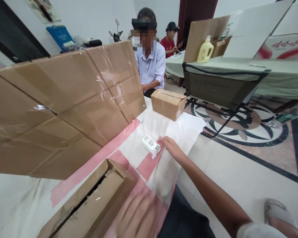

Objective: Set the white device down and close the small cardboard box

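My right hand (172,147) reached out, fingers (165,140) loosely together, touching the white tape dispenser (151,146) but not yet closed round it. My left hand (139,215) was a blur, spread flat beside the open carton (94,205); grip unclear. Risks as I judged them: the dispenser sat near the bench (188,129) edge on loose cloth, so a nudge could knock it off; its cutter could nick a fingertip. Dispenser looked small, white plastic, on its side on a pink stripe. Stacked sealed boxes (64,109) leaned close by.
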`<state>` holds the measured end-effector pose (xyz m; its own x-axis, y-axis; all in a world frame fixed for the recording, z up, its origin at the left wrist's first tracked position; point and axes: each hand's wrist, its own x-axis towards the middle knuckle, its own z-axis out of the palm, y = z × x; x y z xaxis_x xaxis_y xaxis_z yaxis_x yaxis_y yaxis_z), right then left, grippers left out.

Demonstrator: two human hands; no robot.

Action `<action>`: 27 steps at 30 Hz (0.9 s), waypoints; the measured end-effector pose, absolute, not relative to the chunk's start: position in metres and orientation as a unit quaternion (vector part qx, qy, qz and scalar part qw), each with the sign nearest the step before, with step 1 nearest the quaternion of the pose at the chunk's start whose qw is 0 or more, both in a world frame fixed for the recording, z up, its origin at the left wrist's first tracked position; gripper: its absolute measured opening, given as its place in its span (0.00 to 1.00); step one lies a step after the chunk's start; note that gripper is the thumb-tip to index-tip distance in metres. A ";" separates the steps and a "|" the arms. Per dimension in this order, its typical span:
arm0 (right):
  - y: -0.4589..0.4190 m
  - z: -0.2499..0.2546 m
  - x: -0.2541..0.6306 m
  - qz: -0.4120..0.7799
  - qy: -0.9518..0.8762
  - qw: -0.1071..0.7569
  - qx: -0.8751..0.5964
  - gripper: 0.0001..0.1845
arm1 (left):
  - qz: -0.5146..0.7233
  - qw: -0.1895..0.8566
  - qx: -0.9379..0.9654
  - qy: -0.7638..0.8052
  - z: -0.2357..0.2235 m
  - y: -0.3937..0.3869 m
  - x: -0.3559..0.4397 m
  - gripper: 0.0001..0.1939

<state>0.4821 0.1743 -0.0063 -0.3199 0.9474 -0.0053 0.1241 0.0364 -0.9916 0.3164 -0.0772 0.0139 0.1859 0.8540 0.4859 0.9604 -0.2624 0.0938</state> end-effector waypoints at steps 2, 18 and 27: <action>0.182 -0.008 0.479 0.566 -0.611 0.340 -0.436 0.19 | -0.269 0.096 -0.743 -0.605 0.005 -0.017 0.348 0.19; 0.182 0.011 0.446 0.588 -0.592 0.309 -0.457 0.20 | -0.356 0.035 -0.598 -0.717 -0.050 0.112 0.340 0.49; 0.134 -0.015 0.479 0.554 -0.556 0.404 -0.470 0.21 | -0.335 0.017 -0.598 -0.728 -0.047 0.111 0.335 0.49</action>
